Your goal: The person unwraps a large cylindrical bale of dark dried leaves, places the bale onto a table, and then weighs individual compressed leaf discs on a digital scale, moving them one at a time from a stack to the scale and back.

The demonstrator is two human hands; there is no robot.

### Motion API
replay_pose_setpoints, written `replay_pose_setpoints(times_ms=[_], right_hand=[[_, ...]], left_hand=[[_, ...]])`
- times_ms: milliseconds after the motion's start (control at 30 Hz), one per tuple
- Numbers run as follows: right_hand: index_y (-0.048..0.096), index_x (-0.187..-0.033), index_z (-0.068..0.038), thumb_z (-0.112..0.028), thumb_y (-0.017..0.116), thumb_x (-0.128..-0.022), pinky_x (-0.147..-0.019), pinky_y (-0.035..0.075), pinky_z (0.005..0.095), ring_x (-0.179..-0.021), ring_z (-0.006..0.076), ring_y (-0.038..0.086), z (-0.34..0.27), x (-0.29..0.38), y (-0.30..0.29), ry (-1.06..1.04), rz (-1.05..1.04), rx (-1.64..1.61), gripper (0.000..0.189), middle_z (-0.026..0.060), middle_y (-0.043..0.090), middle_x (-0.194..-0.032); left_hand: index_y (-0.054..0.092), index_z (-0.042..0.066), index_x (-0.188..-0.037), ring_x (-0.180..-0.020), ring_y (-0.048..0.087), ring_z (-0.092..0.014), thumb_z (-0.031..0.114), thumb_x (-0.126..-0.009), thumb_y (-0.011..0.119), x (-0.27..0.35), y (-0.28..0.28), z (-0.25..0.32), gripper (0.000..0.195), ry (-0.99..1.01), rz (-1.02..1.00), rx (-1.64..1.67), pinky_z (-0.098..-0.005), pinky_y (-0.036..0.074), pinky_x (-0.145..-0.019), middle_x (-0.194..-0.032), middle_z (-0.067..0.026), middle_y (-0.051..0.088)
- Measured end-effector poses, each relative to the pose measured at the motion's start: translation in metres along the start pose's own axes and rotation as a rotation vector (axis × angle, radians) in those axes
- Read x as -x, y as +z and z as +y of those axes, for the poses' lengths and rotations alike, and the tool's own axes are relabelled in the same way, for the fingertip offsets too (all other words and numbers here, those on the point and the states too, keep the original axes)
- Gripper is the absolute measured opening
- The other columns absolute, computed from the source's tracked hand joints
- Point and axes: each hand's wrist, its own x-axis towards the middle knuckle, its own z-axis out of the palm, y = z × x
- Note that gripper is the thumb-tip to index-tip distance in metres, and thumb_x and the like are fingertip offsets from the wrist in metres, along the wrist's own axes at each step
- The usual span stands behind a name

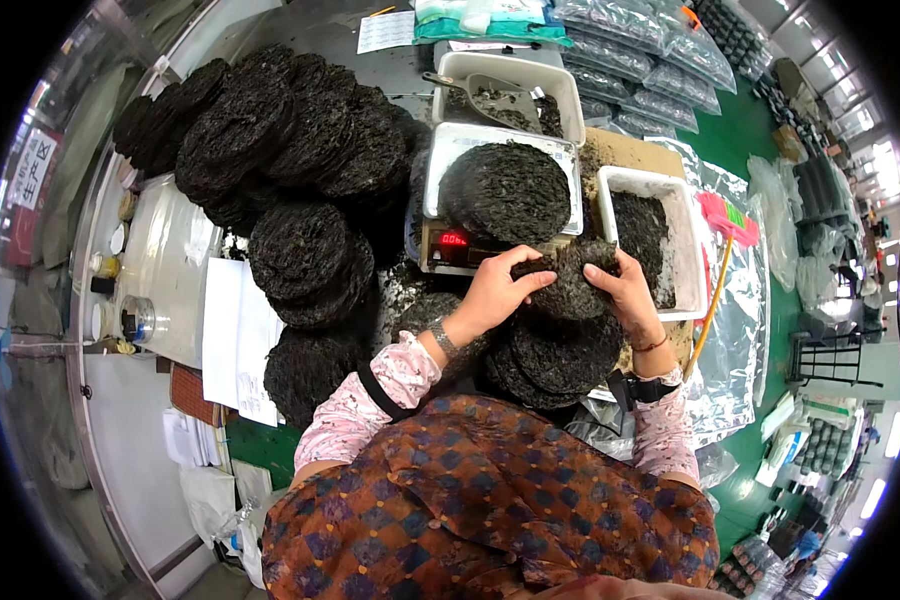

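Between my left hand [501, 289] and my right hand [624, 289] is a dark piece of dried seaweed [571, 279], pinched at both sides by fingers and thumbs. It is held above a stack of round dried seaweed cakes [562, 356] close to my body. Just beyond my hands, one round seaweed cake [504, 191] lies on the metal pan of a digital scale [577, 217] with a lit red display. More round cakes [304, 255] are piled to the left of the scale.
Behind the scale stands a white tub [574, 90] holding a scoop [499, 105] and seaweed bits. A second white tub [694, 247] with dark fragments is at the right, beside a pink brush [727, 217] with a yellow handle. Filled clear bags [630, 45] are stacked at the back right.
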Motion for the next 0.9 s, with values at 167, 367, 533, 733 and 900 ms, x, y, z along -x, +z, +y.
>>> replay_pose_setpoints(times_ms=[167,367,533,733,900], right_hand=[[0.058,-0.116,0.003,-0.009,0.066,-0.09,-0.077,0.054,0.0278,-0.088,0.0141,0.063,0.019,-0.014,-0.009,-0.045,0.199,-0.23,0.03,0.0076,0.066,-0.103],[0.056,-0.116,0.004,-0.015,0.064,-0.093,-0.074,0.056,0.0296,-0.086,0.0171,0.066,0.032,-0.029,-0.107,-0.114,0.449,-0.209,0.031,0.0091,0.066,-0.105],[0.047,-0.131,0.008,-0.041,0.063,-0.091,-0.1,0.042,0.0406,-0.116,0.0378,0.054,0.081,-0.048,-0.204,-0.074,0.795,1.005,0.065,0.0277,0.055,-0.127],[0.021,-0.148,0.004,-0.054,0.049,-0.096,-0.114,0.027,0.0411,-0.141,0.0309,0.028,0.057,-0.12,-0.054,0.119,0.063,0.144,0.083,0.0197,0.028,-0.153],[0.012,-0.148,0.011,-0.058,0.043,-0.096,-0.117,0.015,0.04,-0.145,0.0296,0.018,0.083,-0.167,-0.037,0.232,-0.026,0.151,0.091,0.0233,0.018,-0.156]], left_hand=[[0.06,-0.003,-0.102,-0.059,0.057,-0.006,0.022,-0.089,0.071,-0.024,0.002,0.002,0.03,0.119,0.318,0.323,-0.0205,0.048,-0.053,-0.089,-0.0027,0.064],[0.053,-0.002,-0.117,-0.097,0.059,-0.023,0.042,-0.084,0.072,-0.107,-0.052,-0.036,0.059,0.076,0.282,-0.431,-0.0367,0.049,-0.085,-0.112,-0.0174,0.06],[0.033,-0.007,-0.14,-0.132,0.031,-0.042,0.054,-0.084,0.065,-0.116,-0.079,-0.064,0.089,0.185,0.564,-0.851,-0.0483,0.024,-0.111,-0.144,-0.029,0.032],[0.021,-0.016,-0.142,-0.141,0.021,-0.041,0.062,-0.086,0.057,-0.119,-0.101,-0.104,0.103,-0.103,0.496,-0.314,-0.0402,0.018,-0.116,-0.149,-0.0349,0.023],[0.021,-0.017,-0.142,-0.141,0.023,-0.04,0.057,-0.085,0.062,-0.118,-0.078,-0.091,0.102,-0.094,0.48,-0.199,-0.0408,0.021,-0.115,-0.148,-0.033,0.025]])
